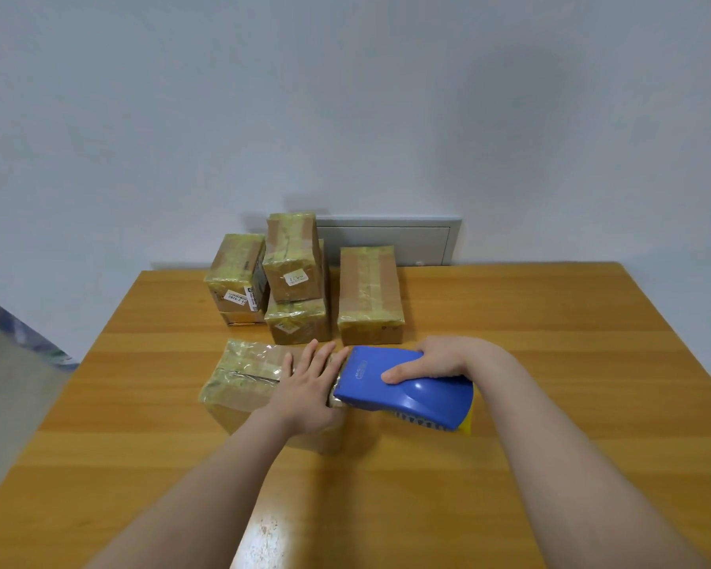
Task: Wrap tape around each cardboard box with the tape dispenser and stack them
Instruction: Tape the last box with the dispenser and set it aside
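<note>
A: Eyes on the cardboard box point(243, 388) nearest us. It lies flat on the bench point(551, 355), glossy tape across its top, directly under the left grip point(308, 390).

B: And that left grip is released, fingers straight and spread, palm flat on the box's right end, pressing down.

A: Right against those fingertips is the nose of the blue tape dispenser point(407, 390), meeting the box's right edge. A bit of yellow shows at its rear end.

B: The right grip point(442, 359) is grasping it from above, thumb laid along the near side of the blue shell, the other fingers curled over the far side.

A: Just beyond both grips there are more taped boxes. Straight past the left grip's fingertips is a stack of two point(294, 281), the top one with a small white label.

B: Left of that there's another two-high stack point(237, 281), with labels on the front of its top box. And beyond the right grip, a single box point(370, 289), just beside the middle stack.

A: Farther back, a grey panel point(390, 240) sits low on the pale wall point(345, 96).
</note>
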